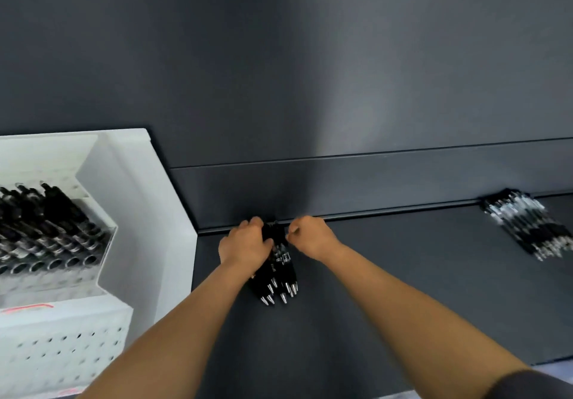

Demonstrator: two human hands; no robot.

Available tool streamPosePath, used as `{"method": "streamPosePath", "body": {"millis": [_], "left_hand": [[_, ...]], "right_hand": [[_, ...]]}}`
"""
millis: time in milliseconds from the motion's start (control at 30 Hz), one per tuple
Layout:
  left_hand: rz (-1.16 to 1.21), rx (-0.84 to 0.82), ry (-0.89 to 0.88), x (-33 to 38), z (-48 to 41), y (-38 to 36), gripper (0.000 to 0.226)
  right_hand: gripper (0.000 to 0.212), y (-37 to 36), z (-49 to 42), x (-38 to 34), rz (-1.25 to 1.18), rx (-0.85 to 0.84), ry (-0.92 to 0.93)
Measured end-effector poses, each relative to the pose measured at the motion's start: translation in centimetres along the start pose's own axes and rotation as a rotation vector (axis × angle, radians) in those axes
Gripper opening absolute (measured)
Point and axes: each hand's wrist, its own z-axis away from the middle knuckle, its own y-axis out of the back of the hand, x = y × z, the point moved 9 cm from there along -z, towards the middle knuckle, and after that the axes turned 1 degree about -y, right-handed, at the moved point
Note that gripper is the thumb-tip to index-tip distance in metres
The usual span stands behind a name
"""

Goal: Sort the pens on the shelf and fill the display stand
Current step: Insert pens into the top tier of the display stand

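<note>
Centre frame, a left hand [245,243] grips a bundle of black pens [280,277] on the dark shelf [403,290], the right hand [310,236] pinching its top end. At left, the white display stand [139,197] holds racked pens [55,231] — a loose pile [527,225] lies far right.

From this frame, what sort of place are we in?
Likely a stationery shop or stockroom: a white perforated display stand racked with black pens, plus a black pen bundle and a second bundle on a dark shelf.

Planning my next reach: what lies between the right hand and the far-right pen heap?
Nothing: the head view shows only bare dark grey shelf board between the right hand and the heap of black-and-clear pens.
</note>
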Motion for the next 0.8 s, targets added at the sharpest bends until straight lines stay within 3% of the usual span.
{"method": "streamPosePath", "body": {"millis": [300,400,633,800], "left_hand": [[-0.021,-0.043,0.118,-0.3,-3.5,-1.3,0.036],[0.013,-0.101,0.133,-0.3,-4.1,-1.7,0.034],[0.143,-0.009,0.0,1.7,-3.8,-0.7,0.029],[0.437,0.009,-0.078,3.1,-2.8,0.8,0.03]], "right_hand": [[0.013,-1.6,-3.2,-0.3,0.015,-0.003,-0.136],[0.02,-1.7,-3.6,0.2,-0.009,-0.044,-0.166],[0.011,0.5,-3.2,1.1,-0.111,-0.003,-0.128],[0.01,2.5,-1.9,0.7,-0.163,0.044,-0.037]]}}
